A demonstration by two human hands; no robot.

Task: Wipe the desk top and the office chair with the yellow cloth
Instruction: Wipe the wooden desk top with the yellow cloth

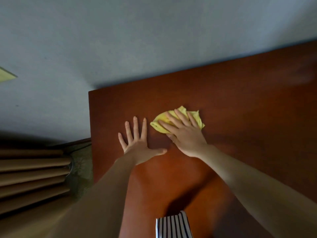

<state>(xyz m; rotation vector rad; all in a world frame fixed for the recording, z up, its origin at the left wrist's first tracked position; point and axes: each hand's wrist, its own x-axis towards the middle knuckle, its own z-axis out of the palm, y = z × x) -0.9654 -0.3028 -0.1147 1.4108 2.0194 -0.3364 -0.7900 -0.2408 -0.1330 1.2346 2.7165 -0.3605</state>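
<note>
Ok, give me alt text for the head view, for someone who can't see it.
The right hand presses a crumpled yellow cloth flat onto the reddish-brown desk top, fingers spread. The left hand rests flat on the bare wood beside it, not touching the cloth. Tan curtain folds hang left of the desk.

I see 1 reddish-brown desk top (240, 100). Directly on it lies 1 crumpled yellow cloth (199, 121), pressed flat under my right hand (185, 134). My left hand (137, 145) rests spread just beside it.
</note>
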